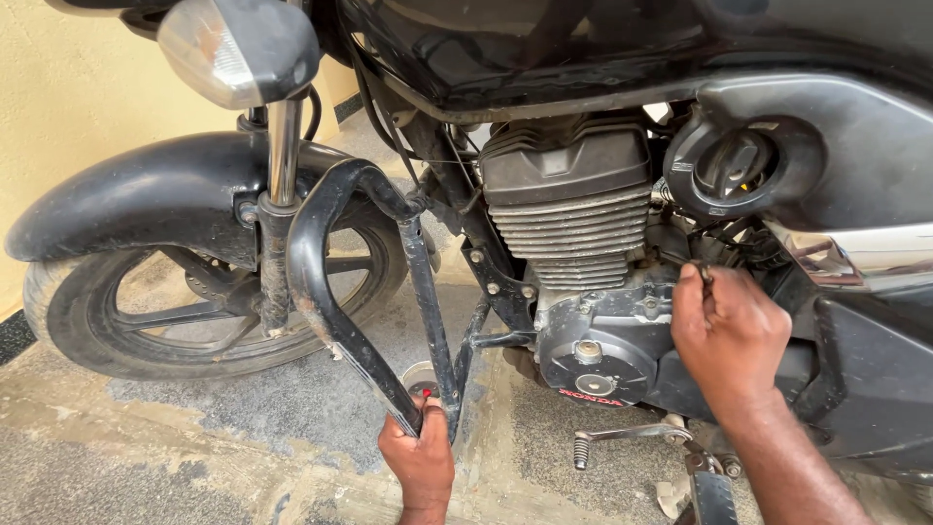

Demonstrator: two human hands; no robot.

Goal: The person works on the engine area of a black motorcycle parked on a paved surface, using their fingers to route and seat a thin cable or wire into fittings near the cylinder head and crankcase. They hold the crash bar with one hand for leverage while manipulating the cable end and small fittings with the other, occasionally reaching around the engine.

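Soft daylight, sharp focus (glare on tank (544, 49)), underside shadowed.

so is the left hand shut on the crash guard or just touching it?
Shut on it. Left hand has its fingers wrapped around the lower end of the black crash guard, near the ground.

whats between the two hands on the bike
In the head view, the round black engine side cover and frame tube sit between the left hand on the crash guard and the right hand.
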